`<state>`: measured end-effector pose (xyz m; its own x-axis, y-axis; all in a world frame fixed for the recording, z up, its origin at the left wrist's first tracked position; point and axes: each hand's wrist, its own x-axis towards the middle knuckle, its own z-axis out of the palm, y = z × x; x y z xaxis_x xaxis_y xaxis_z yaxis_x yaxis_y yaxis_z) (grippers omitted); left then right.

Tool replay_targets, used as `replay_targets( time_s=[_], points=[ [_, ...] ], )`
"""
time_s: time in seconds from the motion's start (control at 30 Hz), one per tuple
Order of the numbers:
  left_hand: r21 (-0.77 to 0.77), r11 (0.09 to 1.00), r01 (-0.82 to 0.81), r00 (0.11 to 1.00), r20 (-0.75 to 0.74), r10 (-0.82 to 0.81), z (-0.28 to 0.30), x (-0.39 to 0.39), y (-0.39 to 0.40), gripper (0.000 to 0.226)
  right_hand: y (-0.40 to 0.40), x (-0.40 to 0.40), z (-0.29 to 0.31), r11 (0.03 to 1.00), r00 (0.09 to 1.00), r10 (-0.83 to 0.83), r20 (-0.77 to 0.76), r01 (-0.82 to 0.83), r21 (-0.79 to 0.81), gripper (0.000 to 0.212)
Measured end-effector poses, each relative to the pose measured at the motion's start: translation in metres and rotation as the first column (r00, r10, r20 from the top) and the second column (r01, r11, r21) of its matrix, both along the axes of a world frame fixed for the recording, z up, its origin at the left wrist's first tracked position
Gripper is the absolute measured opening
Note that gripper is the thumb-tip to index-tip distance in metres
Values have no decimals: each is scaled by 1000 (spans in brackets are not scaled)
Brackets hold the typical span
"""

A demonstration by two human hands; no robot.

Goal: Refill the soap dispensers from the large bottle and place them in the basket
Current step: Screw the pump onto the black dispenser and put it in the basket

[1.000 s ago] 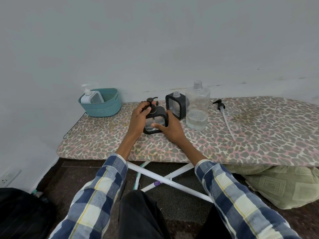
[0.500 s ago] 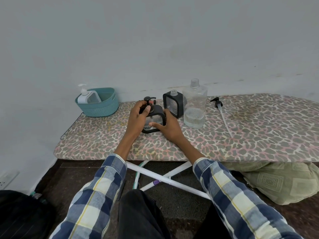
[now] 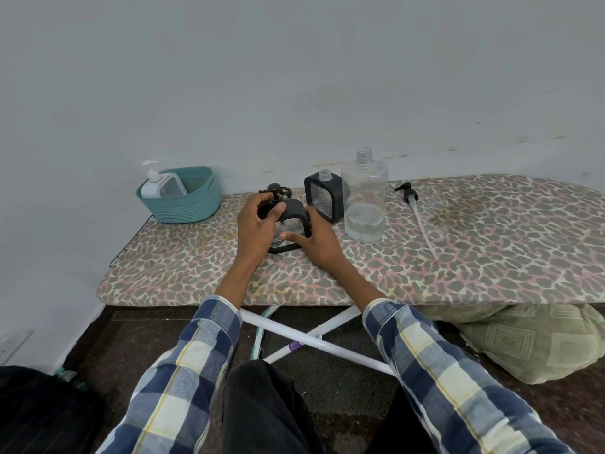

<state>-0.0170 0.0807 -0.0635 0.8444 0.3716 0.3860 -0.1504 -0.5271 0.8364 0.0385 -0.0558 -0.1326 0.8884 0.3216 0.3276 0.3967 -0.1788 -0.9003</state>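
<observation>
Black-framed dispenser [image 3: 291, 229] (pump [image 3: 276, 198] pinched) between both hands' curled fingers [image 3: 262, 201].

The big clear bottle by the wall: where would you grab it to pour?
Round the body of the bottle, above the liquid, coming from the right, where the board is bare. It stands upright, uncapped, flat-sided; a black dispenser crowds its left.
</observation>
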Motion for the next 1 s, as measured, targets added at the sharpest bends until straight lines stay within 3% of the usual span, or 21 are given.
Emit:
replay_targets(
  time_s=[0.33,0.43,0.53,0.63,0.8,1.0],
  points=[
    [89,982,168,980,-122,-157,6,-8,17,36,-8,-17,16,1000,1000,16,-6,-16,21,54],
    [109,969,220,967,-152,-203,0,-12,25,46,-9,-26,30,998,998,-50,27,48,48,56],
    [145,970,194,973,-152,-172,-5,-14,23,58,-7,-29,54,995,988,-72,136,63,73,42],
    [191,966,173,981,-120,-152,-8,-15,22,67,-1,-29,72,999,982,-42,186,44,-7,30],
    [196,968,155,985,-102,-137,-10,-18,25,108,6,-28,76,993,971,-48,233,72,-98,27],
    [242,970,35,997,-68,-19,-15,-15,20,106,12,-29,72,991,977,-131,168,134,-7,30]
  ],
)
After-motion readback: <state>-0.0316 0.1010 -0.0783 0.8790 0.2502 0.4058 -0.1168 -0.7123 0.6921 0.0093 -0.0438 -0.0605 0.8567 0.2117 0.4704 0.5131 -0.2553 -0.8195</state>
